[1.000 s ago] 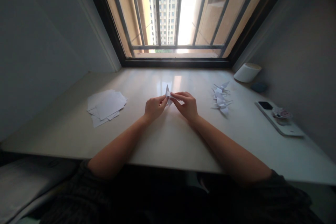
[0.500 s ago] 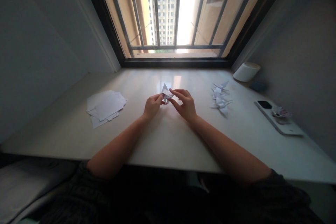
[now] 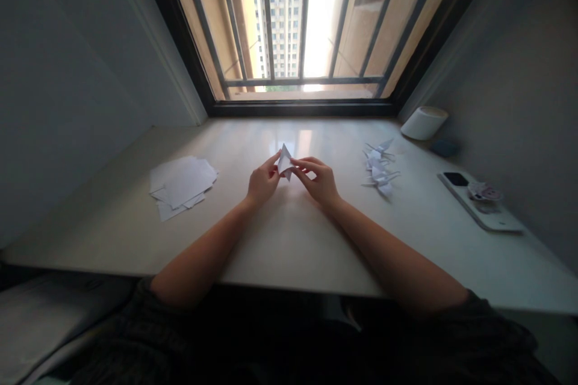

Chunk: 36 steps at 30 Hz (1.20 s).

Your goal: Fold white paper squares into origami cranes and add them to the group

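A small white folded paper piece (image 3: 284, 161) with a pointed tip is held just above the pale table (image 3: 289, 240), near its middle. My left hand (image 3: 262, 182) pinches it from the left with thumb and fingers. From the right, my right hand (image 3: 318, 180) pinches the same piece, its fingers curled around the paper's edge. Both forearms rest over the table's front edge.
A loose stack of white paper sheets (image 3: 181, 184) lies to the left. Several finished folded paper figures (image 3: 379, 169) sit to the right. Further right are a white roll (image 3: 423, 123), a phone (image 3: 478, 209) and a small dark object (image 3: 445, 147). A barred window (image 3: 307, 24) is ahead.
The paper piece has been turned slightly between my fingers, its point now upright; both hands stayed in about the same place.
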{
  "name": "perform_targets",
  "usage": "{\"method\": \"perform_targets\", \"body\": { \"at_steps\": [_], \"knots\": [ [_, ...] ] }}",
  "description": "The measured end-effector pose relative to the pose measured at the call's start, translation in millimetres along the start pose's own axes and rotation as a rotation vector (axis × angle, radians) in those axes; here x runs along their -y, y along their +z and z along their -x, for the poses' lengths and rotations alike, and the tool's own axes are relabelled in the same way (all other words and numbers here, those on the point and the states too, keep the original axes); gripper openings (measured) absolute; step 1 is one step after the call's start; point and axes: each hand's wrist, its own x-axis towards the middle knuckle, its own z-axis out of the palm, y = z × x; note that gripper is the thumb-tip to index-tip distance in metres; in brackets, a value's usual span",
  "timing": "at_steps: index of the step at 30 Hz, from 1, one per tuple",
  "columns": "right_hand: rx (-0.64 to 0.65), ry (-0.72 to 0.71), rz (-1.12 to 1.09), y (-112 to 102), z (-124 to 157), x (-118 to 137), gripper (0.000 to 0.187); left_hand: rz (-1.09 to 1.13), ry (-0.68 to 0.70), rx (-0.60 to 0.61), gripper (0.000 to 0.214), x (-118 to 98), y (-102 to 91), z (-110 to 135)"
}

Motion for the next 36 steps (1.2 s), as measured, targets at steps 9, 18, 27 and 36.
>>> {"method": "perform_targets", "body": {
  "at_steps": [9, 18, 27, 36],
  "knots": [
    [0.052, 0.141, -0.203, 6, -2, -10, 0.041, -0.074, 0.086, 0.038, 0.048, 7, 1.0, -2],
    [0.036, 0.137, -0.191, 4, -2, -9, 0.04, -0.272, 0.127, 0.09, 0.047, -8, -3.3, 4],
    [0.036, 0.157, -0.22, 3, -3, -6, 0.037, -0.218, 0.158, 0.039, 0.042, -5, -2.3, 1],
    [0.02, 0.222, -0.226, 4, -4, -8, 0.033, -0.097, 0.179, 0.044, 0.043, 3, 1.3, 0]
  ]
}}
